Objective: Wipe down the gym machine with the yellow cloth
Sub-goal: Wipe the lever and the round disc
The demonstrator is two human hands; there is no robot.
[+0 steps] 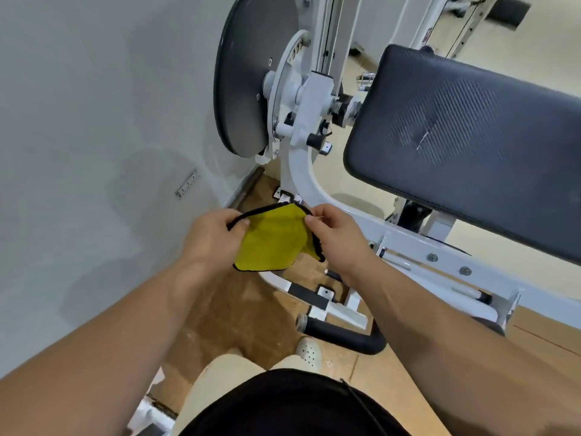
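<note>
In front of the person's chest, low over the floor [232, 313], a yellow cloth [270, 240] with a black stitched border is held between both hands. The left hand [213, 237] pinches the border at the cloth's left end, thumb on top and fingers curled beneath. The right hand [339, 240] pinches the right end in the same way, with the border running down along its fingers. Between the two grips the top edge spans left to right and arches slightly upward in the middle, so the cloth's long axis lies across the view. The rest of the fabric hangs below that edge in loose folds, and its lowest corner points down and to the left, under the left hand.

The cloth touches no part of the gym machine [301, 171]. The machine's white curved frame rises just beyond the hands, up to a pivot beside a large grey disc [248, 73]. A black padded bench [465, 146], with a small pale scratch on its cover, stretches off to the right, above a white bolted beam. A black foam-covered handle [342, 336] sits lower down, near a pale perforated shoe [309, 352]. A grey wall [94, 121] fills the left side and carries a small socket strip [187, 183].
</note>
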